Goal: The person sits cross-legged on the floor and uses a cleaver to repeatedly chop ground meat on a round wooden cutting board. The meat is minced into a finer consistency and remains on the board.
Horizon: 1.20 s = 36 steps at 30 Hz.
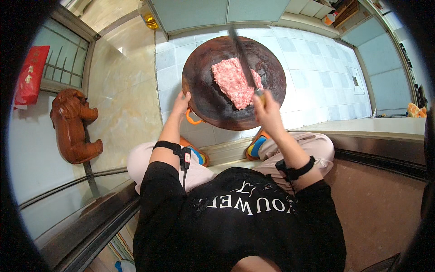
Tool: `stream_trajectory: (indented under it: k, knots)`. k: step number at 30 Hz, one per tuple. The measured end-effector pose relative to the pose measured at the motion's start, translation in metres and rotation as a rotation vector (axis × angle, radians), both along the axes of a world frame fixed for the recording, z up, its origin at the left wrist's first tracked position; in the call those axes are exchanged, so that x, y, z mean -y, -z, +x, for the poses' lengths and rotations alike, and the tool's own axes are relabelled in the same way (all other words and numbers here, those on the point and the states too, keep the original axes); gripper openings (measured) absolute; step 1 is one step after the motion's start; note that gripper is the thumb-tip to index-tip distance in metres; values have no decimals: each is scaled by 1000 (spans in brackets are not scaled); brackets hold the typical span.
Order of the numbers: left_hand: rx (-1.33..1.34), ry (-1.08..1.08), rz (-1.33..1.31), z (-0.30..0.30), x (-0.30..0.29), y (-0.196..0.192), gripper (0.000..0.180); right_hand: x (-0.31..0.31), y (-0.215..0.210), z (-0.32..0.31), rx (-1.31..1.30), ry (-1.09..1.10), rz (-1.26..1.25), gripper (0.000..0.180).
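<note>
A round, dark wooden chopping block (208, 109) stands low on the tiles in front of me. Pink minced meat (231, 81) lies on it in a flattened slab. My right hand (268, 109) is closed round the handle of a cleaver (243, 59). Its blade, blurred by motion, points away from me across the right part of the meat. My left hand (182, 102) grips the block's near left edge; some of its fingers are hidden by the rim. Below that hand an orange loop handle (194, 119) sticks out from the block's side.
Pale cabinets (195, 18) line the far side, with a bottle of yellow liquid (149, 20) beside them. A carved wooden animal figure (72, 127) sits at the left. Close behind the block are my feet in colourful slippers (257, 146). A raised ledge (376, 127) runs along the right.
</note>
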<state>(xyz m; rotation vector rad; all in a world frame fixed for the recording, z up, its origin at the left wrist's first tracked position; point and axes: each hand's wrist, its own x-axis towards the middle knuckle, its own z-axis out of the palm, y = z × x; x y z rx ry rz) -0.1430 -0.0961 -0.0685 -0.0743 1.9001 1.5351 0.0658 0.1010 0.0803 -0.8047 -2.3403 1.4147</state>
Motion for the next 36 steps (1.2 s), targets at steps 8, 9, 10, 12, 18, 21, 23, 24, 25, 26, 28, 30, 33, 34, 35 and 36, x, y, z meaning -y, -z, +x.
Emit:
stream_trajectory:
  k: [8,9,10,12,18,21,23,24,25,26,28,30,33,34,35,36]
  knots:
    - [-1287,253,-397,53,-34,-117,50,-16,15,1,247,-62,-114,33]
    - [-1303,333,-158,68,-42,-143,44,-15,15,1,167,-43,-26,33]
    - [-1310,420,-25,86,-50,-170,37,-12,17,2,72,-66,73,33]
    - [-1586,546,181,127,-59,-226,24,-7,30,-2,0,-46,296,37]
    - [-1764,828,723,265,-66,-349,20,-26,70,-17,378,0,148,51]
    - [-1967,1132,771,301,-67,-374,29,-31,75,-18,328,-33,136,50]
    - [-2036,1257,806,320,-67,-386,27,-33,76,-18,320,-54,79,50]
    - [-2051,1308,814,329,-66,-391,26,-36,77,-19,267,-55,134,51]
    - [-2057,1344,814,336,-62,-393,26,-38,78,-19,317,-68,21,52]
    - [-2059,1382,814,342,-59,-395,25,-40,79,-20,346,-65,-12,44]
    - [-2050,1437,797,350,-52,-397,24,-43,82,-22,354,-38,-115,44]
    - [-2041,1486,781,354,-46,-401,23,-43,83,-23,325,-61,-125,44]
    - [-1974,1513,726,356,-43,-406,21,-38,81,-19,273,-85,-218,45]
    - [-1941,1514,693,353,-42,-406,21,-37,80,-17,218,-92,-244,46]
    - [-1892,1506,657,348,-45,-405,21,-35,80,-14,189,-93,-322,45]
    - [-1832,1488,614,343,-48,-399,21,-34,80,-13,131,-122,-460,43]
